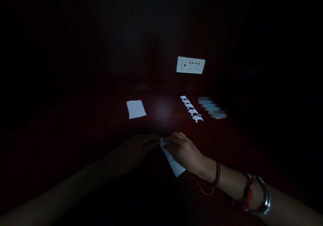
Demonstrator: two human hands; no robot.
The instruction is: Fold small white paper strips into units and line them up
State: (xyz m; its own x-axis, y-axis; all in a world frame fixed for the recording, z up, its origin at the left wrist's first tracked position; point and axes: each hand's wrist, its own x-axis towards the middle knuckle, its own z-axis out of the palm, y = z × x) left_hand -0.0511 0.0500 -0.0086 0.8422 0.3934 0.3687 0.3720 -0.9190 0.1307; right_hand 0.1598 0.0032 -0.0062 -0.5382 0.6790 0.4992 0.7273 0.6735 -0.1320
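Note:
A narrow piece of white paper (pixel 176 167), apparently folded, lies slanted on the dark table in front of me. My right hand (pixel 186 153) is closed over its right side, thumb and fingers pinching near the far end. In deep shadow, my left hand (pixel 137 150) reaches in from the left. Its fingertips meet at the paper's far left corner and seem to grip it; the exact hold is dim. Beyond my hands, a row of small folded paper pieces (pixel 191 109) stretches across the tabletop. A small stack of white paper sheets (pixel 136 109) sits at the back left.
A phone (pixel 212 108), partly blurred out, lies right of the folded row. Behind the table, a white socket panel (pixel 190 65) is fixed to the dark reddish wall. Bracelets and a hanging red cord (pixel 208 193) circle my right wrist and forearm. Most surroundings are very dark.

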